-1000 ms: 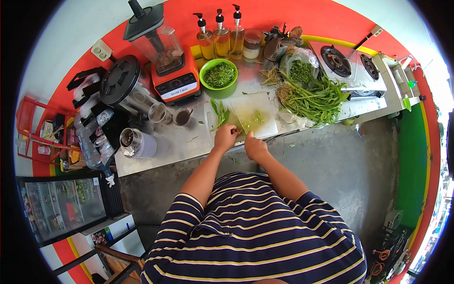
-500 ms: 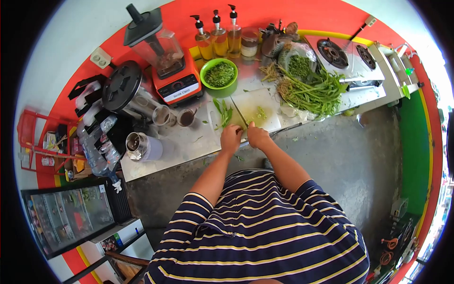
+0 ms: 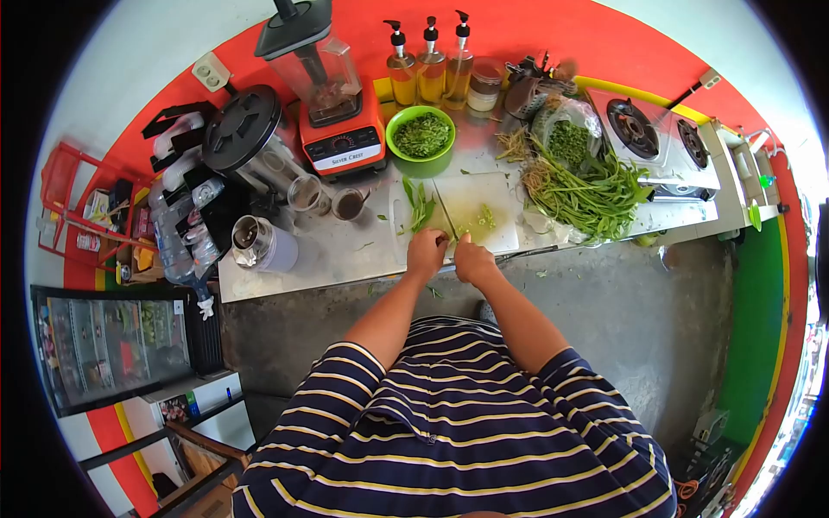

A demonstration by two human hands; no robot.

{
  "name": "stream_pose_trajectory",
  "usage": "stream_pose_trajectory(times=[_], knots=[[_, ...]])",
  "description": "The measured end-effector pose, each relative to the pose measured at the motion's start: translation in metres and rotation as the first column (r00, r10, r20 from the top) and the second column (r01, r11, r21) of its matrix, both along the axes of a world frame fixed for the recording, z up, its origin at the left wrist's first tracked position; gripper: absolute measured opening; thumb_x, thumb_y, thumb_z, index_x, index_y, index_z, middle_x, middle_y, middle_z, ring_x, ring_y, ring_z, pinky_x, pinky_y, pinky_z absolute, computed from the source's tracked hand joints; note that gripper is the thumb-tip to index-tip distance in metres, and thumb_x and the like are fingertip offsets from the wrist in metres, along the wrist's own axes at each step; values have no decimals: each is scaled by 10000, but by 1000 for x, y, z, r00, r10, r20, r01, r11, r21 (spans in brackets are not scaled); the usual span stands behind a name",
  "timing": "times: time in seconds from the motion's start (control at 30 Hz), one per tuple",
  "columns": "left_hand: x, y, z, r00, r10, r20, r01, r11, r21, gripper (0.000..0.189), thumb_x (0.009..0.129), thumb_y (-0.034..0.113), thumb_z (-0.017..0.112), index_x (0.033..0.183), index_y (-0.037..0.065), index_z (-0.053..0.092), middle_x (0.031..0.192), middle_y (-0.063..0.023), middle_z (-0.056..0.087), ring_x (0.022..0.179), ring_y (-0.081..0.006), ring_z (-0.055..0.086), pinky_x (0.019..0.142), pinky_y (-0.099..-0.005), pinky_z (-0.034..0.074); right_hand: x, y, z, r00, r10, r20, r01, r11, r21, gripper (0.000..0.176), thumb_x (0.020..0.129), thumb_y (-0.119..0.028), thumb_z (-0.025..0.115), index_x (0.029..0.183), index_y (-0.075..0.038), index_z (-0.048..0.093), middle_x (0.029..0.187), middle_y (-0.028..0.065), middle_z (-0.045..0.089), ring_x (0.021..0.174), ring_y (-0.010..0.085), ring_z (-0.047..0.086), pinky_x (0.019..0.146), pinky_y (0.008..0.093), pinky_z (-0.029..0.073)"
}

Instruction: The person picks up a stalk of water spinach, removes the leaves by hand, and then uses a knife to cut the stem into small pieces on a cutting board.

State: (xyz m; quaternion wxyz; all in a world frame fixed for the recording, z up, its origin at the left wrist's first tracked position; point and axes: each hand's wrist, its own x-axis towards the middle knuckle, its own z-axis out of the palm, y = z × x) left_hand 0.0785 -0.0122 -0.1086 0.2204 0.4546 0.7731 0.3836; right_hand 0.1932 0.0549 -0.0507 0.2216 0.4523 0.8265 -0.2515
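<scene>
At the near edge of the white cutting board (image 3: pixel 505 194), my right hand (image 3: pixel 475 262) is wrapped around the handle of a knife (image 3: pixel 446 213), its narrow blade pointing away from me over the board. Just left of the blade, my left hand (image 3: pixel 426 253) is closed with fingers curled; it seems to pinch the ends of green stems, mostly hidden by the fingers. Leafy greens (image 3: pixel 420 205) lie on the board's left part, beyond that hand. Small chopped green pieces (image 3: pixel 486 216) sit right of the knife.
A green bowl (image 3: pixel 420 164) of chopped leaves stands behind the board, beside a red blender (image 3: pixel 344 138). Long leafy stems (image 3: pixel 591 194) pile up on the right, before a gas stove (image 3: pixel 648 129). Glass cups (image 3: pixel 350 205) and a metal container (image 3: pixel 263 246) stand left.
The view has shifted, so the counter and its things sit slightly further right and lower. Both hands stay close together at the board's near edge, the knife still between them.
</scene>
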Motion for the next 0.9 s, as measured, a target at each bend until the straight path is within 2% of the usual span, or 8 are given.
stream_pose_trajectory(times=[0.07, 0.23, 0.3, 0.43, 0.57, 0.63, 0.73, 0.9], knots=[[2, -3, -7, 999, 4, 34, -4, 1000, 13, 96, 794, 114, 715, 843, 32, 720, 843, -150, 668, 824, -343, 663, 734, -445, 517, 6, -15, 1, 1000, -4, 2, 4, 1000, -9, 527, 848, -82, 674, 1254, 49, 364, 1148, 275, 676, 1094, 395, 675, 908, 455, 555], [4, 3, -9, 993, 24, -119, -21, 999, 26, 95, 799, 108, 700, 834, 21, 712, 804, -149, 656, 780, -333, 652, 717, -429, 507, 1, -16, -14, 997, -71, -18, 71, 997, -16, 532, 850, -84, 674, 1267, 41, 367, 1157, 267, 676, 1094, 395, 673, 914, 447, 553], [7, 4, -8, 995, 34, -91, -33, 999, 15, 96, 798, 110, 700, 828, 19, 704, 799, -148, 649, 777, -335, 647, 710, -432, 502, -2, -5, -11, 998, -31, -52, 31, 999, 7, 522, 852, -84, 673, 1259, 43, 371, 1149, 274, 675, 1098, 397, 671, 922, 450, 550], [9, 5, -7, 996, 64, -68, -58, 994, 92, 98, 795, 115, 699, 830, 24, 695, 795, -143, 636, 761, -335, 633, 689, -439, 489, 3, 1, 6, 1000, -2, 28, 3, 998, -60, 470, 852, -83, 665, 1211, 44, 390, 1138, 284, 673, 1106, 406, 666, 930, 456, 546], [8, 4, -8, 997, 65, -52, -61, 996, 72, 98, 794, 117, 704, 836, 29, 696, 780, -139, 622, 743, -331, 623, 681, -439, 486, 12, -12, 0, 1000, 5, 26, -4, 999, -37, 461, 851, -73, 657, 1204, 41, 383, 1139, 288, 672, 1107, 414, 663, 923, 463, 549], [7, 5, -11, 997, 68, -38, -66, 996, 53, 97, 800, 105, 688, 816, 11, 671, 792, -160, 605, 790, -376, 611, 705, -474, 482, 13, -17, -7, 999, -39, -18, 38, 998, -56, 495, 850, -76, 660, 1228, 45, 365, 1136, 304, 667, 1114, 428, 656, 919, 472, 549], [6, 6, -14, 998, 57, -34, -54, 996, 76, 88, 794, 93, 691, 812, 11, 666, 788, -161, 600, 779, -379, 603, 699, -475, 478, 7, -21, -15, 995, -76, -56, 74, 996, -40, 515, 850, -68, 659, 1240, 56, 347, 1135, 319, 661, 1095, 438, 660, 919, 477, 547], [1, 2, -13, 1000, 12, -7, -11, 996, 90, 69, 812, 75, 682, 837, 11, 679, 795, -154, 617, 776, -353, 625, 704, -454, 492, -1, 6, -12, 998, 5, -66, -8, 999, -39, 500, 859, -72, 654, 1236, 69, 357, 1125, 330, 656, 1061, 438, 672, 892, 473, 559]])
